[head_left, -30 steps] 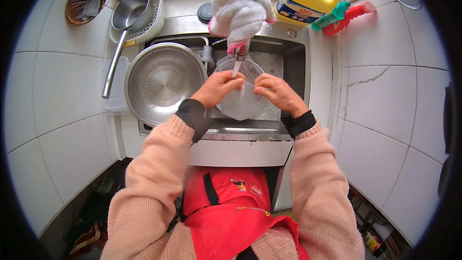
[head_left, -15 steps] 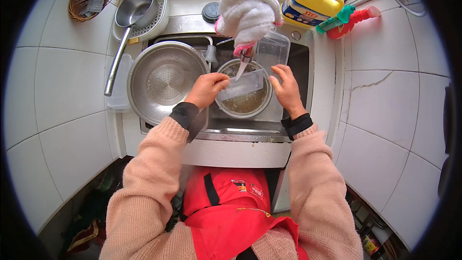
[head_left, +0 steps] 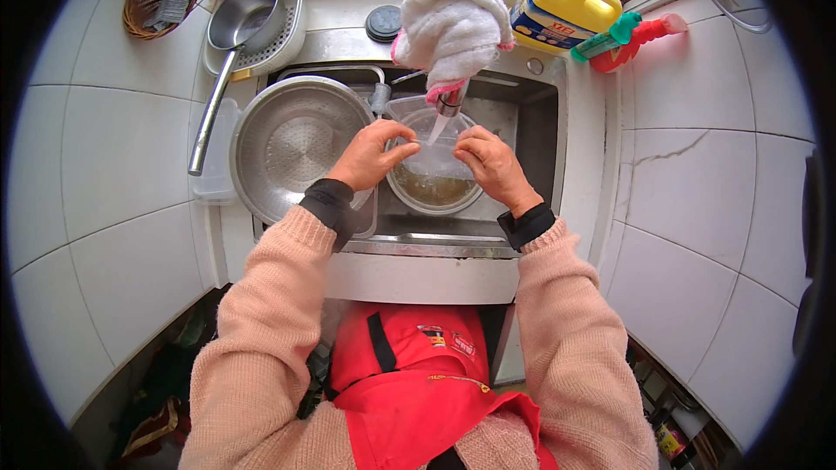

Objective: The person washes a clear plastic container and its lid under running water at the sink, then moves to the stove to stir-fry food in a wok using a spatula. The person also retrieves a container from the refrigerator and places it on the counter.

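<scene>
I count two hands: left hand point(head_left: 380, 154) and right hand point(head_left: 495, 167), both grips pinching one translucent plastic sheet point(head_left: 435, 162) above one bowl point(head_left: 433, 210) and below one faucet point(head_left: 449, 103). One colander point(head_left: 296, 144) stands left of the bowl.

Both sleeved forearms point(head_left: 272, 313) extend forward from below and converge. The left grip point(head_left: 373, 157) turns inward, thumb and fingertips drawn together; the right grip point(head_left: 498, 171) faces it, fingers curled toward the thumb, near but apart.
</scene>
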Action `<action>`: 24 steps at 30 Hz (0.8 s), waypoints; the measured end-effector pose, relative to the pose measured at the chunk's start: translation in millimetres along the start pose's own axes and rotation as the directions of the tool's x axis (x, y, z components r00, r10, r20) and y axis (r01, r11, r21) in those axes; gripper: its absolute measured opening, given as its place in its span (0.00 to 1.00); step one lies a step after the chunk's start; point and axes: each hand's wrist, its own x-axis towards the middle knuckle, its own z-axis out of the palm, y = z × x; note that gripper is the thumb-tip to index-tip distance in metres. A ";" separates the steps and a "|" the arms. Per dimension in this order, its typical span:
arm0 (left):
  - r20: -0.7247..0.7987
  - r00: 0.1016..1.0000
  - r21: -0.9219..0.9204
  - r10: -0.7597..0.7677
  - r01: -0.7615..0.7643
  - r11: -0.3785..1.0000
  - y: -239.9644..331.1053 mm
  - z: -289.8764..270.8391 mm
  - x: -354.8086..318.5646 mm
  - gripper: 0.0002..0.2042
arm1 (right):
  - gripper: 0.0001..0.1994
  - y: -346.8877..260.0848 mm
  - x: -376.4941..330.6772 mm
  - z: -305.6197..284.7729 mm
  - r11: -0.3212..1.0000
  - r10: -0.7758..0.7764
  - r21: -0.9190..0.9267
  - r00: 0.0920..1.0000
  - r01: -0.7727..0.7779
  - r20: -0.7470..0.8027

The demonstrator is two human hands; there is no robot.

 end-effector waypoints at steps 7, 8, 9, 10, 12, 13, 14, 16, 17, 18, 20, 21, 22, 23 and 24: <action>0.026 0.996 -0.162 -0.081 0.084 0.983 -15.3 -17.1 1.3 0.10 | 0.06 3.2 13.1 11.7 0.996 0.069 0.058 0.996 -0.072 0.055; 0.025 0.997 -0.189 -0.074 0.077 0.979 -14.7 -18.3 0.1 0.10 | 0.07 2.0 15.1 13.2 0.995 0.073 0.065 0.993 -0.079 0.089; 0.033 0.996 -0.203 -0.089 0.093 0.975 -13.7 -18.5 -1.0 0.10 | 0.07 0.4 16.9 15.1 0.995 0.078 0.057 0.992 -0.083 0.097; 0.038 0.990 -0.201 -0.134 0.139 0.970 -12.5 -18.1 -2.2 0.10 | 0.07 -1.0 18.4 16.3 0.995 0.082 0.048 0.991 -0.088 0.106; 0.064 0.993 -0.240 -0.101 0.113 0.964 -10.4 -13.0 -3.3 0.10 | 0.08 -3.9 20.0 18.0 0.995 0.076 0.061 0.988 -0.085 0.136; 0.075 0.995 -0.263 -0.063 0.080 0.962 -10.5 -10.3 -3.5 0.10 | 0.08 -4.7 20.1 17.7 0.993 0.069 0.081 0.986 -0.082 0.153; 0.049 0.995 -0.203 -0.087 0.095 0.975 -11.7 -8.9 -3.1 0.10 | 0.08 -4.8 20.1 16.5 0.992 0.043 0.111 0.984 -0.063 0.174; -0.020 0.999 -0.108 -0.031 0.028 0.994 -16.6 -9.4 -3.4 0.10 | 0.09 -3.4 18.4 10.8 0.992 0.088 0.072 0.980 -0.102 0.181; 0.004 0.996 -0.219 -0.084 0.083 0.972 -20.1 -13.0 -3.6 0.11 | 0.09 -1.8 17.1 6.2 0.993 0.076 0.072 0.977 -0.092 0.197; 0.022 0.995 -0.335 -0.097 0.099 0.937 -23.6 -17.8 -3.8 0.11 | 0.09 0.0 15.7 1.6 0.984 0.114 0.106 0.964 -0.143 0.239; 0.079 0.991 -0.381 -0.105 0.127 0.916 -27.6 -23.1 -4.9 0.11 | 0.10 2.8 12.0 -6.0 0.954 0.182 0.164 0.922 -0.249 0.342; 0.108 0.989 -0.310 -0.103 0.132 0.941 -27.5 -24.5 -5.0 0.11 | 0.11 2.9 10.3 -7.1 0.948 0.235 0.122 0.908 -0.292 0.346; 0.137 0.977 -0.206 -0.161 0.187 0.960 -26.2 -24.8 -5.6 0.11 | 0.11 2.8 9.4 -7.6 0.972 0.170 0.100 0.928 -0.214 0.331; 0.089 0.994 -0.020 -0.059 0.061 0.998 -22.6 -19.9 -5.7 0.11 | 0.12 1.4 9.0 -5.5 0.981 0.175 0.030 0.934 -0.194 0.313; 0.077 0.994 0.086 0.075 -0.082 0.993 -18.1 -12.8 -4.1 0.12 | 0.12 0.2 9.7 -3.5 0.974 0.227 -0.077 0.928 -0.214 0.297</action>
